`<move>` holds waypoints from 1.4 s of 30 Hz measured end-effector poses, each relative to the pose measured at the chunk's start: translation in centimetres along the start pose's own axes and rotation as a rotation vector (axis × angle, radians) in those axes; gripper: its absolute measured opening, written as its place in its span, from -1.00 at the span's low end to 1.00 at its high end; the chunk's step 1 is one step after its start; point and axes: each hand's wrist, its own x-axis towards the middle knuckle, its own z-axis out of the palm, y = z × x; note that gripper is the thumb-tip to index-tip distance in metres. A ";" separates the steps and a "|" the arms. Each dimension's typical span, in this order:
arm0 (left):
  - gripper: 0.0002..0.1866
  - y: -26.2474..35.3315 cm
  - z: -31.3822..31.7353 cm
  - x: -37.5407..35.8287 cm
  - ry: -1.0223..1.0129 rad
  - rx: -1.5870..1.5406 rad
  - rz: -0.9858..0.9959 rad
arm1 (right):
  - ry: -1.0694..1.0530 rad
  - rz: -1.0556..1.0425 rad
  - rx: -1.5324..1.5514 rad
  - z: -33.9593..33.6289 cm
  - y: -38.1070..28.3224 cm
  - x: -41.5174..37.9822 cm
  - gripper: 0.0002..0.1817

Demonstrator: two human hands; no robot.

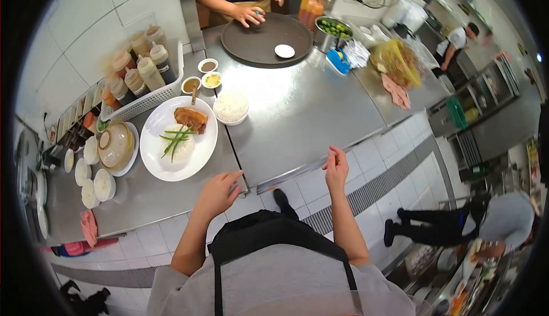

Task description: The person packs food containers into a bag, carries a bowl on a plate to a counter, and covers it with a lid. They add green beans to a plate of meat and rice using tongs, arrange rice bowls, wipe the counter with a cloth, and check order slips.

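Observation:
My left hand (219,194) hovers by the steel counter's front edge, fingers apart and holding nothing. Nearest to it is a large white plate (153,164) with a rice mound, green beans and a browned piece of meat (191,120). My right hand (335,168) is raised in front of the counter, empty, its fingers apart. Behind the plate stand small cups of brown sauce (191,85) and yellow dip (212,80), and a bowl of rice (231,107). Across the counter lies a round dark tray (246,47) with a small white dish (284,51).
Someone across the counter holds their hands over the tray. A white basket (146,103) of squeeze bottles and a lidded clay pot (115,146) stand left. A metal container of green limes (334,28) and a yellow bag (394,62) are back right. Other people work at right.

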 end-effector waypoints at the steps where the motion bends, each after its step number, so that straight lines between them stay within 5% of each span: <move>1: -0.74 -0.1 0.5 0.3 0.057 -0.106 -0.094 | -0.037 -0.055 -0.002 0.8 -0.2 1.6 -0.83; 5: -0.90 -1.6 3.1 3.2 0.271 -0.006 -0.234 | -0.138 -0.155 -0.059 3.6 1.5 8.4 -0.87; 11: -0.73 -3.5 8.2 4.5 0.479 0.310 -0.334 | -0.183 -0.212 -0.138 5.8 2.7 20.8 -0.87; 18: -0.73 -2.9 8.2 4.9 0.473 0.389 -0.392 | 0.177 -0.487 -0.216 8.2 5.3 39.0 -0.75; 20: -0.73 -3.0 8.1 5.1 0.489 0.374 -0.367 | 0.103 -0.360 -0.266 8.9 3.0 42.5 -0.68; 22: -0.73 -2.9 8.2 5.3 0.485 0.371 -0.377 | 0.052 -0.554 -0.419 10.2 6.5 47.9 -0.61; 23: -0.73 -2.9 8.0 5.2 0.473 0.369 -0.392 | -0.107 -0.514 -0.544 9.6 5.6 48.9 -0.63; 29: -0.73 -3.5 8.5 4.6 0.469 0.371 -0.405 | -0.067 -0.511 -0.188 3.2 -7.8 45.6 -0.68; 30: -0.73 -3.7 8.5 4.7 0.492 0.363 -0.375 | -0.011 -0.626 -0.379 1.5 -8.4 45.2 -0.75; 32: -0.73 -3.9 8.5 4.5 0.498 0.388 -0.337 | -0.030 -0.700 -0.200 -2.2 -9.2 43.3 -0.81; 37: -0.74 -4.2 8.6 3.8 0.544 0.376 -0.315 | -0.048 -0.470 0.000 -14.3 -11.0 40.7 -0.81; 42: -0.76 -4.0 9.6 4.0 0.663 0.398 -0.315 | 0.017 -0.542 -0.071 -22.3 -13.5 42.6 -0.77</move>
